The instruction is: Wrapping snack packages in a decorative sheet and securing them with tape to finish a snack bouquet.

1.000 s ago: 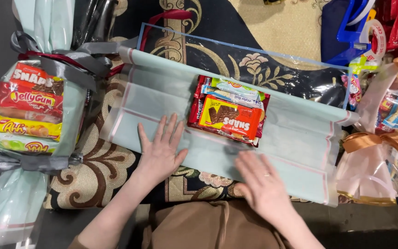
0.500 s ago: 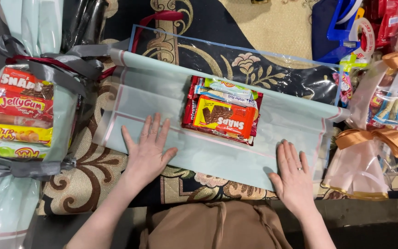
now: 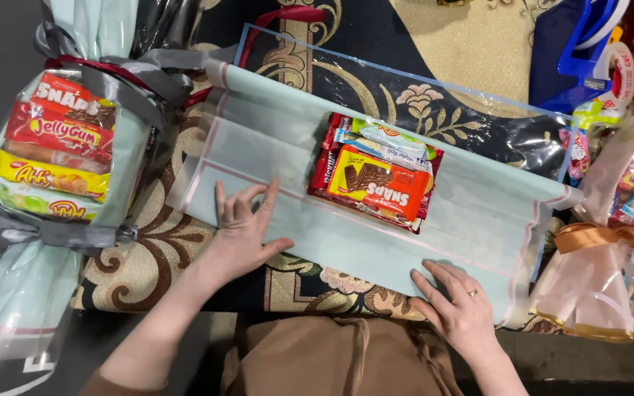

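Keep left hand (image 3: 242,224) and right hand (image 3: 462,312) open and flat, gripping nothing, on the near edge of the pale green wrapping sheet (image 3: 280,139), pressing evenly outward to smooth it while the stack of snack packets (image 3: 376,180) stays centred.

The right hand (image 3: 464,312) has slid along the near edge of the pale green wrapping sheet (image 3: 288,139) toward the right corner and now rests there with fingers spread. The left hand (image 3: 243,224), flat on the sheet a second ago, has lifted its palm and curled its fingers, only the fingertips (image 3: 220,192) touching.
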